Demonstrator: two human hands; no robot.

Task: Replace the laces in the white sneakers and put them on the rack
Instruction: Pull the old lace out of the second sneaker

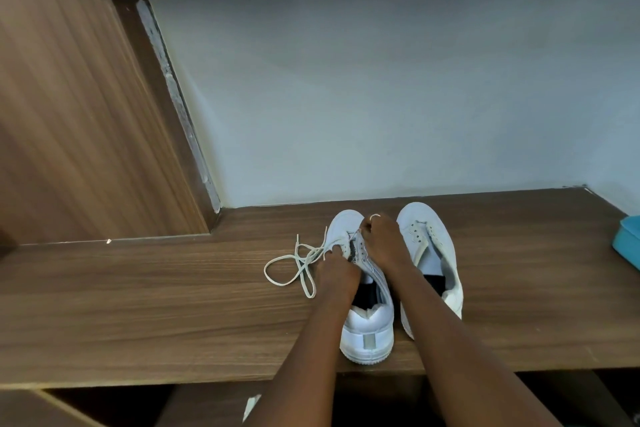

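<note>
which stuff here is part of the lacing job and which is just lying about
Job: left white sneaker, gripped by the right hand; right white sneaker, eyelets empty; loose white lace, pinched by the left hand.
Lying about: teal box at the right edge of the wooden shelf.

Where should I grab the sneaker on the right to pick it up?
Take the right sneaker by its heel collar, reaching from the near side and above. The heel points toward you and the opening faces up with no lace across it, so you can likely hook inside and pinch the back.
</note>
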